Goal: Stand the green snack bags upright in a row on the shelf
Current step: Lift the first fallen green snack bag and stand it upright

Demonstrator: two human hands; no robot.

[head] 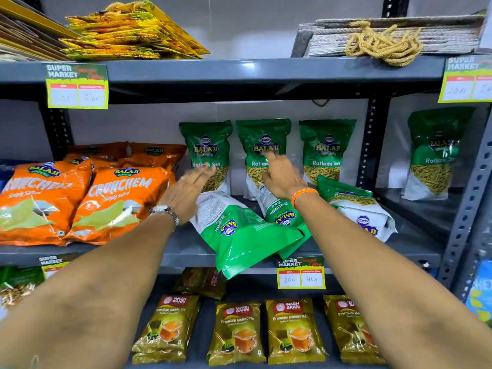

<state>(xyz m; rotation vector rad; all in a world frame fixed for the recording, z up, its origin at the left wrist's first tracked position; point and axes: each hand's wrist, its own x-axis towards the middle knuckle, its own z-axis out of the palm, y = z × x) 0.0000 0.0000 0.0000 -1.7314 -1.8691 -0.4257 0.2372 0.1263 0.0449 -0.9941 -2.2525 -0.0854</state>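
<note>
Three green Ratlami Sev bags stand upright at the back of the middle shelf [191,251]: the left bag [206,145], the middle bag [262,139] and the right bag [327,147]. Three more green bags lie flat in front: one [239,235] hanging over the shelf's front edge, one [282,211] under my right wrist, one [356,209] at the right. My left hand [187,187] is open, its fingertips near the left standing bag. My right hand [282,177] is open, fingers against the middle standing bag.
Orange Crunchem bags [117,201] fill the shelf's left side. Another green bag [434,153] stands in the bay to the right, past a black upright post [371,145]. Tea packets [292,328] line the shelf below. Price tags [300,274] hang on the shelf edges.
</note>
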